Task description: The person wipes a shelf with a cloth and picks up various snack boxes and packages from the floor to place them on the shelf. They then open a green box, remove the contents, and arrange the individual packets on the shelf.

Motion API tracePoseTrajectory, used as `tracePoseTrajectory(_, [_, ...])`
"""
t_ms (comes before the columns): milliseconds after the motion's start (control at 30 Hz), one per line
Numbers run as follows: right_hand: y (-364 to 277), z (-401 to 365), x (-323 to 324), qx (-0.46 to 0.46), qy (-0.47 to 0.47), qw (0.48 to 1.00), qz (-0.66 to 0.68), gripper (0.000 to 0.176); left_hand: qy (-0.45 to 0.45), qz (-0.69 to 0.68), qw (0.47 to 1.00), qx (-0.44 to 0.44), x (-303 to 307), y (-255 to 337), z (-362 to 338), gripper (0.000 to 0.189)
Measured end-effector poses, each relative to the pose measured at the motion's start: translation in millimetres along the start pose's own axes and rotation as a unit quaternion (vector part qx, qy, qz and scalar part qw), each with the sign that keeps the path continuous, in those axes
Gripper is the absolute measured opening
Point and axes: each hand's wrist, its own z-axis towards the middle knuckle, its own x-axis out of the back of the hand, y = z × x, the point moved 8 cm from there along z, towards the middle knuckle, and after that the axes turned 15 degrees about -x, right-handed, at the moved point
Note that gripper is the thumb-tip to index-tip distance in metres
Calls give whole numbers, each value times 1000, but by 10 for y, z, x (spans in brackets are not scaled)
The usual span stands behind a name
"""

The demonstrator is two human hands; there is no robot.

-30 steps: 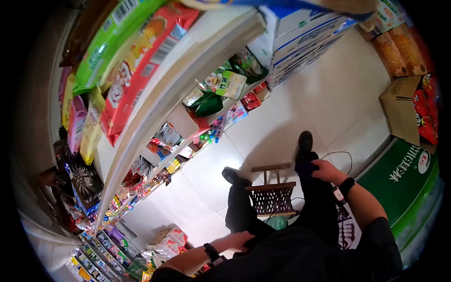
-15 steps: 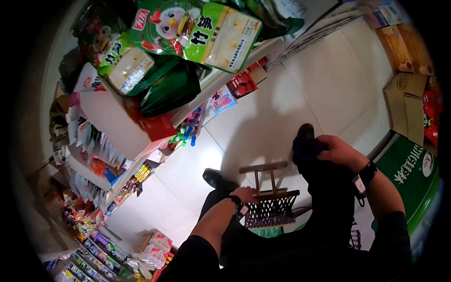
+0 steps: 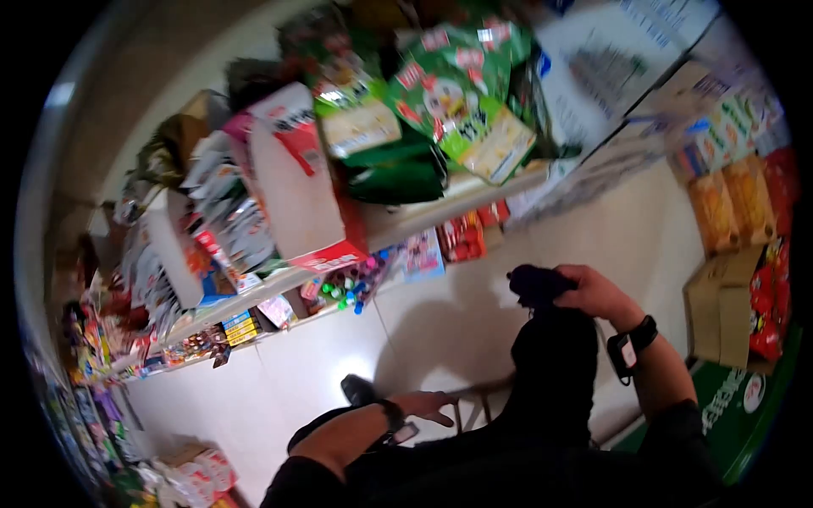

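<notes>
My right hand is closed around a dark purple cloth bundle, held above my right knee. My left hand is stretched out with its fingers extended, right beside the wooden legs of a small folding stool. Most of that stool is hidden behind my dark trousers. Both wrists carry dark bands with small tags hanging from them. My left shoe rests on the tiled floor.
A shelf with green snack bags and opened boxes of packets runs along the left and top. Colourful small items hang below its edge. At right stand an open carton with red packs and a green box.
The view has swung, so the shelf sits further right and lower. My left hand has come off the stool's lattice seat, fingers stretched. The purple bundle shows more fully in my right hand.
</notes>
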Motion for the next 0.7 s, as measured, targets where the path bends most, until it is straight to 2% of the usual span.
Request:
tracePoseTrajectory(67, [-184,15,92,73,-29,996,-50,37,93,44,994,42,723,111,-273,83])
tracePoseTrajectory(133, [-411,-127,126,52,-18,997,-58,36,244,88,965,-43,1417,322,-651,76])
tracePoseTrajectory(167, [-463,-160,132,66,-25,997,-29,36,310,94,945,-47,1675,632,-965,70])
tracePoseTrajectory(200, [-438,-181,157,78,-33,996,1,37,373,97,921,-52,1817,1024,-1263,64])
tracePoseTrajectory(267, [-262,-228,236,89,-13,996,-2,37,495,53,857,-132,1805,1470,-1684,55])
tracePoseTrajectory(333, [-93,-323,242,71,-21,997,-36,36,561,9,805,-193,1566,1798,-1952,48])
tracePoseTrajectory(400, [203,-474,288,64,-1,997,-31,33,543,28,828,-137,1244,1895,-2069,47])
tracePoseTrajectory(433, [443,-527,379,45,18,998,-35,34,555,30,820,-139,1088,1921,-2146,47])
tracePoseTrajectory(467, [683,-576,495,26,10,996,-83,39,542,60,831,-106,947,1917,-2200,46])
tracePoseTrajectory(500, [931,-719,664,-35,58,993,-95,37,528,91,841,-72,816,1913,-2256,45])
tracePoseTrajectory(533, [1056,-957,794,-54,105,979,-166,37,536,93,835,-75,655,1954,-2337,45])
tracePoseTrajectory(567, [1344,-979,1023,-66,79,982,-156,42,540,79,833,-92,504,2008,-2427,45])
tracePoseTrajectory(600, [1302,-1308,1206,-114,190,927,-303,46,539,65,832,-111,376,2026,-2497,46])
tracePoseTrajectory(633, [1227,-1721,1214,-151,222,921,-281,48,556,61,816,-144,251,1968,-2543,48])
tracePoseTrajectory(667, [1357,-1790,1459,-156,184,930,-279,48,555,61,817,-147,133,1986,-2540,48])
tracePoseTrajectory(700, [1507,-1853,1855,-125,221,930,-266,46,574,-87,784,-219,4,1980,-2570,49])
